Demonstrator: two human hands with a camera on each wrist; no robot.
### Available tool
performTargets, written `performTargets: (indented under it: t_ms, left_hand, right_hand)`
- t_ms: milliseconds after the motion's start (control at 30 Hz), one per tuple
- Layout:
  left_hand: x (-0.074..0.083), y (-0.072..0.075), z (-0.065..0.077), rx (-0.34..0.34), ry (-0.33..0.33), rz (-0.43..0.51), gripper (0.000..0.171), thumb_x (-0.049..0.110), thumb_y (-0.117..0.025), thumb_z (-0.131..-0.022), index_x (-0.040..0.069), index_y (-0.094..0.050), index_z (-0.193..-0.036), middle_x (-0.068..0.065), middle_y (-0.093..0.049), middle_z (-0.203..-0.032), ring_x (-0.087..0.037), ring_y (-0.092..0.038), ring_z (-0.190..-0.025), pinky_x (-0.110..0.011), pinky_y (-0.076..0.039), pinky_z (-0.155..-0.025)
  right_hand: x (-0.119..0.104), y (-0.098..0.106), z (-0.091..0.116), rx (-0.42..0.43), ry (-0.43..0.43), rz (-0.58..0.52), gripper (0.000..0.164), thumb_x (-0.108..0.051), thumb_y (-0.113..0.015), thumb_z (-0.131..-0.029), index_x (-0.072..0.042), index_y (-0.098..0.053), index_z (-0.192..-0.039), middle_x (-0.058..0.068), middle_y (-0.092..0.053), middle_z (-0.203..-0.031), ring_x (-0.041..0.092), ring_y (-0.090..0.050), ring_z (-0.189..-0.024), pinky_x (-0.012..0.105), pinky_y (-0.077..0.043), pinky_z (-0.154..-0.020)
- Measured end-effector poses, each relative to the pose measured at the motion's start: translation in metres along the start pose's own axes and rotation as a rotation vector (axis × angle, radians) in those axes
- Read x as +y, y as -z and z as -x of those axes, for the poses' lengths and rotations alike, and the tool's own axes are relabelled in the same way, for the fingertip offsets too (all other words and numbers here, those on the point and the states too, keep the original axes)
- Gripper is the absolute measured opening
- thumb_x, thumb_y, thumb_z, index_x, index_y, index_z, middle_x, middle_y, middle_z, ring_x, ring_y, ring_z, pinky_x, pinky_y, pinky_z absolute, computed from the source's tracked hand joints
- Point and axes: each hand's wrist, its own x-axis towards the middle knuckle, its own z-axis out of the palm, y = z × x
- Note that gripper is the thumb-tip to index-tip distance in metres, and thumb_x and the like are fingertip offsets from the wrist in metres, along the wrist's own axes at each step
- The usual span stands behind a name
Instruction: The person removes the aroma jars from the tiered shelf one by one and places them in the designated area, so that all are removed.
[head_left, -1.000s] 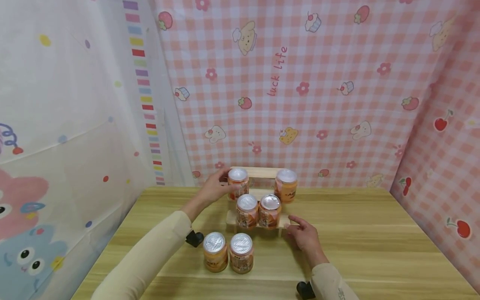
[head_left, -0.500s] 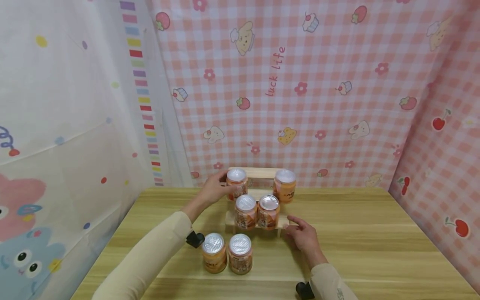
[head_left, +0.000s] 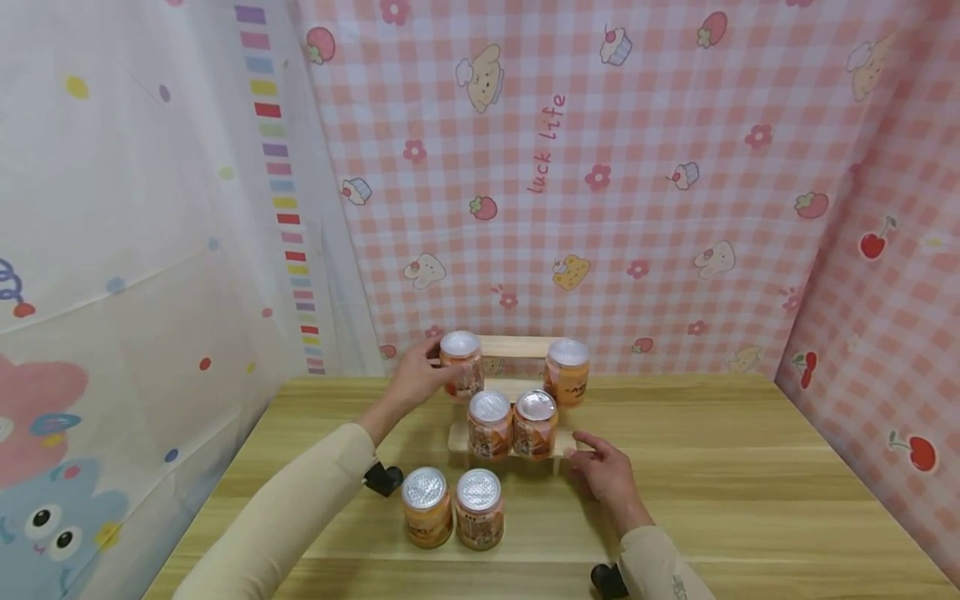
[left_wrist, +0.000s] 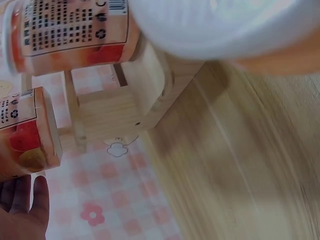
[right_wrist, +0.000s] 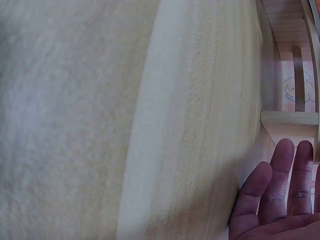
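Note:
My left hand (head_left: 412, 375) grips an orange-labelled can (head_left: 463, 375) with a silver lid, at the left end of a stepped wooden rack's (head_left: 570, 442) upper tier. In the left wrist view, the fingers lie against that can (left_wrist: 25, 140), whose base shows apart from the shelf. My right hand (head_left: 609, 479) is at the right end of the rack's lower tier, fingertips right at its edge. Its fingers (right_wrist: 272, 200) look extended in the right wrist view. Two cans stand side by side on the lower tier, the left can (head_left: 490, 433) and the right can (head_left: 534, 433).
Another can (head_left: 566, 383) stands at the upper tier's right end. Two more, a yellowish can (head_left: 427, 517) and a reddish can (head_left: 480, 517), stand on the wooden table (head_left: 720, 483) in front of the rack. A pink checked curtain (head_left: 645, 317) hangs close behind.
The can in my left hand has shifted left and slightly up, the hand moving with it. My right hand stays at the rack's edge. The whole head view has drifted slightly.

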Motion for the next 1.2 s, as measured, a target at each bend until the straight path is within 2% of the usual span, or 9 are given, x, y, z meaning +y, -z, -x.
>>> performTargets:
  t_ms: [100, 267, 567, 700, 967, 1200]
  left_hand:
    - [0.001, 0.008, 0.000, 0.007, -0.009, -0.010, 0.067, 0.032, -0.081, -0.083, 0.005, -0.055, -0.138, -0.014, -0.064, -0.122, -0.029, -0.060, -0.113, -0.041, -0.053, -0.088]
    - [0.003, 0.020, 0.002, 0.008, -0.014, 0.037, 0.064, 0.034, -0.080, -0.084, 0.006, -0.056, -0.136, -0.012, -0.063, -0.123, -0.028, -0.060, -0.114, -0.043, -0.050, -0.094]
    - [0.009, 0.039, 0.016, 0.045, -0.008, 0.002, 0.060, 0.035, -0.079, -0.084, 0.005, -0.058, -0.133, -0.012, -0.064, -0.121, -0.029, -0.060, -0.112, -0.045, -0.053, -0.089]
    - [0.009, 0.048, 0.027, 0.051, 0.019, 0.008, 0.067, 0.033, -0.079, -0.084, 0.003, -0.054, -0.138, -0.016, -0.062, -0.124, -0.032, -0.059, -0.114, -0.045, -0.053, -0.090]
    - [-0.001, 0.064, 0.051, 0.075, -0.011, 0.024, 0.065, 0.025, -0.079, -0.085, 0.002, -0.052, -0.139, -0.017, -0.061, -0.122, -0.031, -0.057, -0.113, -0.044, -0.052, -0.091]
    - [-0.006, 0.076, 0.074, 0.061, -0.014, 0.030, 0.063, 0.019, -0.079, -0.086, -0.003, -0.051, -0.138, -0.021, -0.059, -0.122, -0.032, -0.056, -0.114, -0.042, -0.052, -0.093]
  right_hand:
    - [-0.001, 0.000, -0.001, -0.004, -0.003, 0.000, 0.043, -0.010, -0.069, -0.093, 0.004, -0.059, -0.132, 0.011, -0.073, -0.092, 0.021, -0.070, -0.075, 0.028, -0.048, -0.054]
    - [-0.002, 0.000, -0.001, -0.007, -0.005, -0.008, 0.043, -0.010, -0.068, -0.093, 0.004, -0.058, -0.133, 0.013, -0.073, -0.094, 0.021, -0.069, -0.076, 0.029, -0.051, -0.059]
    - [-0.001, 0.000, 0.000, -0.013, -0.006, -0.003, 0.044, -0.012, -0.069, -0.093, 0.004, -0.058, -0.133, 0.010, -0.072, -0.091, 0.018, -0.067, -0.073, 0.028, -0.049, -0.057]
    - [-0.001, 0.000, 0.000, -0.015, -0.008, 0.003, 0.044, -0.012, -0.069, -0.093, 0.004, -0.058, -0.133, 0.010, -0.073, -0.091, 0.018, -0.068, -0.074, 0.028, -0.049, -0.057]
    - [0.000, -0.001, 0.000, -0.007, -0.018, -0.009, 0.043, -0.011, -0.069, -0.093, 0.004, -0.059, -0.132, 0.010, -0.072, -0.091, 0.019, -0.067, -0.072, 0.029, -0.049, -0.056]
    - [0.000, 0.000, 0.000, -0.008, 0.007, -0.013, 0.044, -0.011, -0.070, -0.093, 0.005, -0.058, -0.132, 0.012, -0.073, -0.091, 0.020, -0.068, -0.073, 0.029, -0.051, -0.057]
